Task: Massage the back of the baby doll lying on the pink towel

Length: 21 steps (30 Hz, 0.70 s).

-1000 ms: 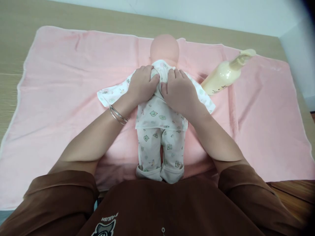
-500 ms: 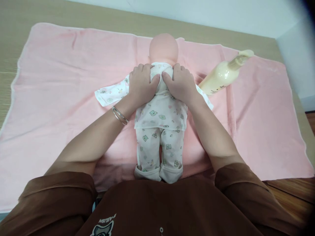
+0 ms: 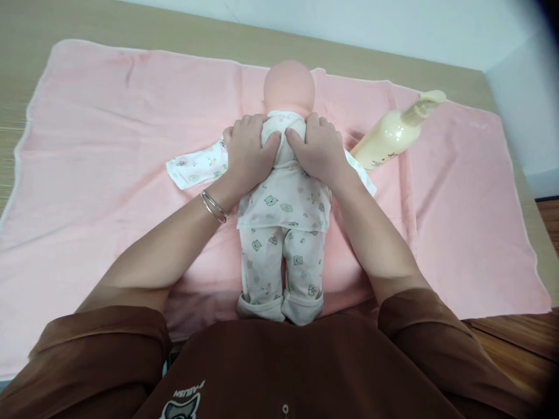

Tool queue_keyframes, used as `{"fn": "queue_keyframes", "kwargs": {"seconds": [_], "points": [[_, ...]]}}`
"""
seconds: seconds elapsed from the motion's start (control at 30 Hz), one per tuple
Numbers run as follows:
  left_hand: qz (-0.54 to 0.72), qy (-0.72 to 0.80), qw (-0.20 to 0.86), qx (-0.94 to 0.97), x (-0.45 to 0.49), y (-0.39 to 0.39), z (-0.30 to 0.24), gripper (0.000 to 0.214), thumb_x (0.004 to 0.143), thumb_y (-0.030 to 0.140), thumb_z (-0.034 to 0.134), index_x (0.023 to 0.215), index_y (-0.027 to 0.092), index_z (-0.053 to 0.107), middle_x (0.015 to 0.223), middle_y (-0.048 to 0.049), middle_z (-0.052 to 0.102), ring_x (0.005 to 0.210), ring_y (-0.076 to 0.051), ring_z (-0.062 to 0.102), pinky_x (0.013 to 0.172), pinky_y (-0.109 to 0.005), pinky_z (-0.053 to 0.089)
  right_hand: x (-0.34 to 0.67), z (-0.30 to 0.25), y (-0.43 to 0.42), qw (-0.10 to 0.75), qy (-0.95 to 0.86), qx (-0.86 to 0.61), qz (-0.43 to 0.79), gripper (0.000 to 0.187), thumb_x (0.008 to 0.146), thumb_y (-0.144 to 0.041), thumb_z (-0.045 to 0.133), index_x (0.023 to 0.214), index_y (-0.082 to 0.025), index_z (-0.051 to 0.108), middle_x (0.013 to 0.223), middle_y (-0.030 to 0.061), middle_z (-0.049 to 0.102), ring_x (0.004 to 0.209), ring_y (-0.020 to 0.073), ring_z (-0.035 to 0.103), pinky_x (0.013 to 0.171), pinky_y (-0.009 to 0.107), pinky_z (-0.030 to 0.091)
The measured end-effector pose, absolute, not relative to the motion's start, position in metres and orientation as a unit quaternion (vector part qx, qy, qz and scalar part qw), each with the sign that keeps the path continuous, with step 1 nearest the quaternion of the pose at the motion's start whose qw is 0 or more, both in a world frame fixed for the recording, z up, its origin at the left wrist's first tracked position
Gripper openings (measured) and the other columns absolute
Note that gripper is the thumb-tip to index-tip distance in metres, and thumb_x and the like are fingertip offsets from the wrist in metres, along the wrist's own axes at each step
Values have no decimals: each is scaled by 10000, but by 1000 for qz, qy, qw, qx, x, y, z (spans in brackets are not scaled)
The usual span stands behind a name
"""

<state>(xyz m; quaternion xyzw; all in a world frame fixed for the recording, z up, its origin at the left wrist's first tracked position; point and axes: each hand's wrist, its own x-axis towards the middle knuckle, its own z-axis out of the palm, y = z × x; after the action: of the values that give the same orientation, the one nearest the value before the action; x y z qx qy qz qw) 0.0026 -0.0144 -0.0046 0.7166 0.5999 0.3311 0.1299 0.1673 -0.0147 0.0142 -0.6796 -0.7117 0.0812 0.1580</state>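
A baby doll (image 3: 289, 87) lies on a pink towel (image 3: 463, 203), its bald head pointing away from me. It wears a white outfit with small green bear prints (image 3: 282, 212), the trouser cuffs rolled up. My left hand (image 3: 248, 154) and my right hand (image 3: 317, 154) both rest on the doll's upper body, fingers curved around pale cloth at the chest. A bangle pair circles my left wrist. One garment flap (image 3: 196, 166) spreads out past my left hand, and a narrower one (image 3: 360, 171) shows past my right hand.
A cream pump bottle (image 3: 391, 134) lies tilted on the towel to the right of the doll. The towel covers a light wooden table (image 3: 131, 29), with a wall behind it. Brown sleeves (image 3: 96, 349) and a brown top fill the bottom of the view.
My right hand has moved up toward the doll's neck, and both hands now sit level. The cloth between them looks smoother and less bunched, and the right flap shows less.
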Motion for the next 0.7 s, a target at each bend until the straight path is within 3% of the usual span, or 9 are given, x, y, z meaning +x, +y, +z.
{"fn": "queue_keyframes", "kwargs": {"seconds": [0.23,0.5,0.6,0.7], "points": [[328,585,125,731,-2,-7,-16,215,1067,393,557,1253,351,657,1293,-92,715,1315,-360,627,1182,-561,432,165,17,-17,139,-710,-685,81,544,1100,-613,347,1239,-133,561,1258,182,648,1306,385,620,1157,641,474],[308,519,84,793,-1,-26,-1,226,1074,335,505,1223,256,655,1263,-156,704,1288,-382,627,1133,-536,488,173,19,-13,139,-725,-668,100,528,1103,-599,356,1232,-136,576,1268,172,657,1308,389,618,1140,649,491],[326,488,130,799,-1,-30,6,205,1095,407,512,1169,274,648,1262,-135,697,1347,-376,598,1177,-543,462,173,25,-20,121,-732,-663,101,538,1115,-576,344,1257,-115,582,1278,186,667,1314,396,626,1146,637,501],[319,494,153,794,-4,-22,7,179,1092,390,489,1041,305,638,1176,-95,716,1277,-348,628,1142,-550,491,166,31,-36,110,-748,-651,66,523,1133,-504,309,1313,-90,572,1318,217,658,1343,394,613,1180,614,494]]}}
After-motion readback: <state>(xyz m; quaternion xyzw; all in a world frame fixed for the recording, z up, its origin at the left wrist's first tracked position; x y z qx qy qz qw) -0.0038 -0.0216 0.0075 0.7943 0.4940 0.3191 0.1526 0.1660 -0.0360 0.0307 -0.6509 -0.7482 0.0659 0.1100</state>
